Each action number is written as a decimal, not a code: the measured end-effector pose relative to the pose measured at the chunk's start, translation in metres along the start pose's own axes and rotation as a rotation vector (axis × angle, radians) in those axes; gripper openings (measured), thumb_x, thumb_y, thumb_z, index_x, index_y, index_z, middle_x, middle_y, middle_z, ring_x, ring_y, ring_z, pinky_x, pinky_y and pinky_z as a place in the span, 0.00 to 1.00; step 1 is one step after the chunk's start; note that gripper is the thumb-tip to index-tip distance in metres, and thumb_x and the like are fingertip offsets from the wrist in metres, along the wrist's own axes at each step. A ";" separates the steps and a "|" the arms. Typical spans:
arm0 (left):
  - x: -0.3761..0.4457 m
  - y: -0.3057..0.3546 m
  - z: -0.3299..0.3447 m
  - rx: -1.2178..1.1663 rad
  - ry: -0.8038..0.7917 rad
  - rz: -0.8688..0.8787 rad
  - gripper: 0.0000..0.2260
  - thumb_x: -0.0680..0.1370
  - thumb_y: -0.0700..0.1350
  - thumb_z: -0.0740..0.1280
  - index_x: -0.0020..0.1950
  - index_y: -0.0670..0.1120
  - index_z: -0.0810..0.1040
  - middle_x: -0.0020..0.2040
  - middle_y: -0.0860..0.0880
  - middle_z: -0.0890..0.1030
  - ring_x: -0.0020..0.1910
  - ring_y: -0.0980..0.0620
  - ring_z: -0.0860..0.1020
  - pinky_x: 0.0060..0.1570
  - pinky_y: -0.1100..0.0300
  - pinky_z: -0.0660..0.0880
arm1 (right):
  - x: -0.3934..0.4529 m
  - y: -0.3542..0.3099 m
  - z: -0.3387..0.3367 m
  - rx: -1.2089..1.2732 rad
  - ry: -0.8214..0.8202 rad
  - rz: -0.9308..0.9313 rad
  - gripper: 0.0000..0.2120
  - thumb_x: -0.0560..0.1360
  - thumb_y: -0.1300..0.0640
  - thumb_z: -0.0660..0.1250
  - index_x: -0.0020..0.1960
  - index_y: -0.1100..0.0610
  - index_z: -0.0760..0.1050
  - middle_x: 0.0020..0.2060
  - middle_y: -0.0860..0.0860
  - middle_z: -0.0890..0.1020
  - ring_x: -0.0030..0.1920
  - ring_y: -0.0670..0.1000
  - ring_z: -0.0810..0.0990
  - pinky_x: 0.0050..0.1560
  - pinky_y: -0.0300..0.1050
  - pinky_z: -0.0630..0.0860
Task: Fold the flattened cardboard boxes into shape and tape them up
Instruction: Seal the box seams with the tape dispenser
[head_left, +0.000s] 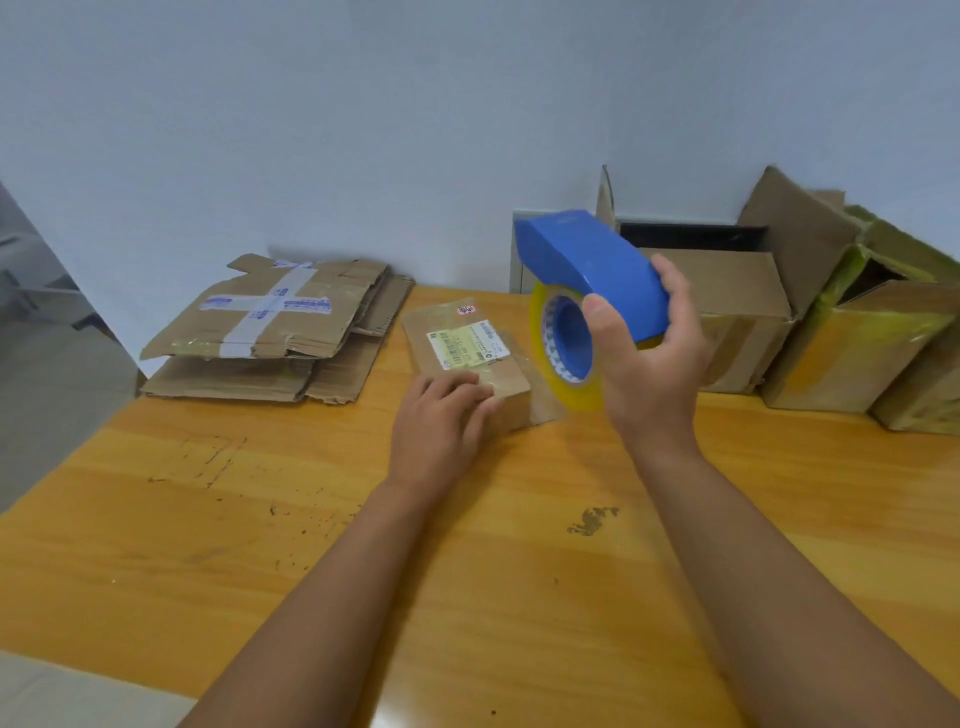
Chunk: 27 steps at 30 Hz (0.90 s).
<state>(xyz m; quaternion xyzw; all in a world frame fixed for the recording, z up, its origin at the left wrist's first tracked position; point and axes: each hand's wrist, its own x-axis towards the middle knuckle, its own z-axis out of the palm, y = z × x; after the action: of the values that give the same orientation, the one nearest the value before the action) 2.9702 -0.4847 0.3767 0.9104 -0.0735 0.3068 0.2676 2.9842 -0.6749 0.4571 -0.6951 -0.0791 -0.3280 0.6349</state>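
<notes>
Toward the middle of the wooden table (208, 519), the left hand (441, 421) rests with fingers laid flat on the near end of a small taped cardboard box (467, 353), while the right hand (649, 364) grips a blue tape dispenser (587, 260) raised just right of it, its yellowish roll (566, 358) hanging beside the box. Farther back, flattened cardboard boxes (275, 327) lie stacked at the table's far left edge, and assembled boxes (831, 338) stand along its far right edge by the wall
</notes>
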 end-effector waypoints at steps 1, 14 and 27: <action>-0.001 -0.002 0.000 -0.030 0.003 -0.010 0.09 0.79 0.49 0.69 0.55 0.48 0.85 0.58 0.49 0.80 0.57 0.49 0.72 0.55 0.52 0.73 | 0.003 -0.004 0.008 0.002 -0.020 0.005 0.32 0.71 0.39 0.70 0.72 0.50 0.69 0.58 0.36 0.75 0.57 0.35 0.76 0.49 0.30 0.75; -0.003 -0.019 -0.011 0.073 -0.075 0.113 0.11 0.78 0.50 0.70 0.58 0.45 0.80 0.59 0.50 0.80 0.57 0.48 0.75 0.49 0.56 0.74 | 0.001 0.014 0.064 -0.160 -0.181 0.008 0.35 0.72 0.38 0.67 0.74 0.52 0.68 0.52 0.35 0.72 0.50 0.26 0.71 0.45 0.25 0.70; -0.002 -0.046 -0.031 -0.218 -0.263 -0.041 0.14 0.80 0.49 0.69 0.66 0.54 0.79 0.73 0.52 0.66 0.73 0.52 0.61 0.70 0.56 0.62 | 0.005 0.018 0.065 -0.200 -0.172 -0.010 0.34 0.72 0.39 0.67 0.73 0.54 0.68 0.49 0.33 0.71 0.48 0.26 0.72 0.44 0.26 0.71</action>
<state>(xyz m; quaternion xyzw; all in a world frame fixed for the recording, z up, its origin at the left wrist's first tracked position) 2.9663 -0.4295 0.3759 0.9096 -0.1220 0.1695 0.3592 3.0207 -0.6186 0.4467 -0.7800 -0.1036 -0.2768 0.5516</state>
